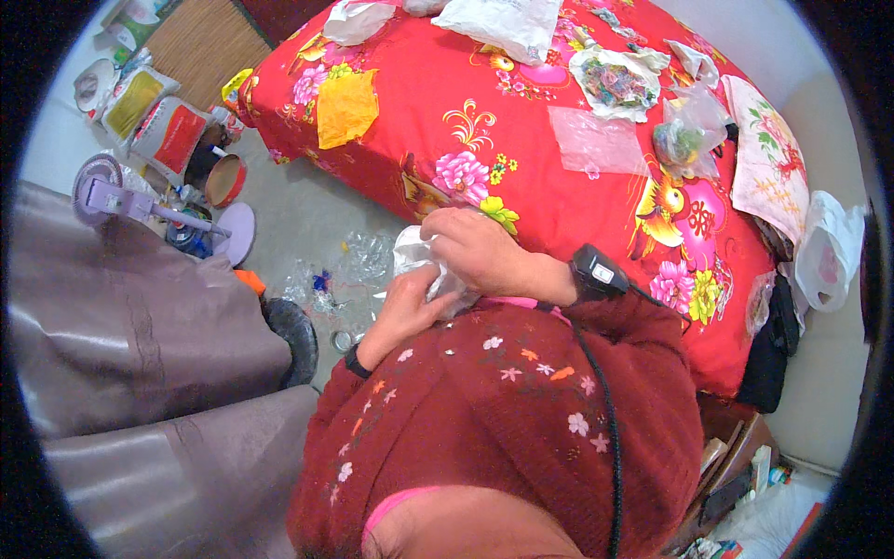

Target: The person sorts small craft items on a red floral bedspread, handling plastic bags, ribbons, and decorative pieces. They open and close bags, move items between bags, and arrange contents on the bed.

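Note:
A crumpled white plastic bag (408, 251) is gathered between my two hands, close against my lap. My left hand (408, 300) grips its near side, with thumb and fingers closed on the thin material. From the right, my right hand (475, 251) bends over the top of the same bag, its fingers curled onto it. Whatever may be inside the bag is hidden by my fingers. Just past my right hand is the edge of a bed with a red floral cover (398, 168).
On the bed lie a yellow-orange bag (347, 108), tangled threads (618, 84), a clear plastic sheet (597, 140), a bag with green yarn (681, 143) and an embroidered cloth (768, 164). Plastic scraps (367, 255) litter the floor. A lilac stand (237, 234) and a sofa (154, 335) are left.

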A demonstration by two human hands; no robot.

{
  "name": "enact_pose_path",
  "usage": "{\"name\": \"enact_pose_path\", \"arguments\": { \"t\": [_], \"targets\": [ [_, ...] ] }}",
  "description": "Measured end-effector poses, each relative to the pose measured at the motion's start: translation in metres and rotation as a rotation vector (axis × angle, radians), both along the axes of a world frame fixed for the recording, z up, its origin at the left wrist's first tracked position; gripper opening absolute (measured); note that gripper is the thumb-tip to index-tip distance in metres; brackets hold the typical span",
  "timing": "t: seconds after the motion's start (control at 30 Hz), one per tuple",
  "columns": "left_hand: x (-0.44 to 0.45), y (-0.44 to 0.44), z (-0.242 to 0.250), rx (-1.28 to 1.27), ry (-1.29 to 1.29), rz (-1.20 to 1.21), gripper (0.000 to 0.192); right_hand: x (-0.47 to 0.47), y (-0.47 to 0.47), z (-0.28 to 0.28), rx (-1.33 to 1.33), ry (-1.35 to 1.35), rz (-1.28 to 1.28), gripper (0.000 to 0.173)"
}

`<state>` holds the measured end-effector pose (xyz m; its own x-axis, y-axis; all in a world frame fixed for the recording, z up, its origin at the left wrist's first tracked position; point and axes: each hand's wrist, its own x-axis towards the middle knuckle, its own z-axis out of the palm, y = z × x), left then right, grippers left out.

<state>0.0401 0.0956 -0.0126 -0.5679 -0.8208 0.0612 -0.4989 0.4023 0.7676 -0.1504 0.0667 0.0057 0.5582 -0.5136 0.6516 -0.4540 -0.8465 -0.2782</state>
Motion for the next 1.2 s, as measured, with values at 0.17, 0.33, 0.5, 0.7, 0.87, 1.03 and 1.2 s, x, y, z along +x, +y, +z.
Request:
{"name": "enact_pose_path", "arguments": {
  "t": [0.17, 0.33, 0.5, 0.7, 0.87, 1.03, 1.2],
  "targets": [
    [-0.005, -0.009, 0.017, -0.208, 0.106, 0.015, 0.014, -0.008, 0.002, 0.024, 0.003, 0.019, 0.007, 0.021],
    [0.013, -0.012, 0.058, -0.122, 0.257, 0.025, 0.012, -0.02, 0.016, 0.035, -0.014, -0.17, -0.006, 0.019],
    [0.003, -0.004, 0.066, -0.084, 0.095, -0.118, 0.009, -0.039, 0.026, 0.025, 0.253, -0.167, 0.029, 0.029],
    [-0.013, -0.008, 0.07, -0.15, 0.203, -0.387, 0.011, -0.044, 0.024, 0.006, 0.479, -0.177, 0.125, 0.086],
    [-0.03, -0.031, 0.068, -0.475, 0.214, -0.521, 0.02, -0.024, 0.029, -0.027, 0.754, -0.275, 0.308, 0.087],
    [-0.027, -0.065, 0.05, 0.178, 0.521, -0.214, 0.009, 0.002, 0.02, -0.05, 0.684, -0.32, -0.187, 0.052],
    [-0.008, -0.085, 0.028, 0.05, 0.548, 0.13, 0.023, 0.0, -0.002, -0.051, 0.974, -0.753, -0.146, 0.019]
  ]
}}
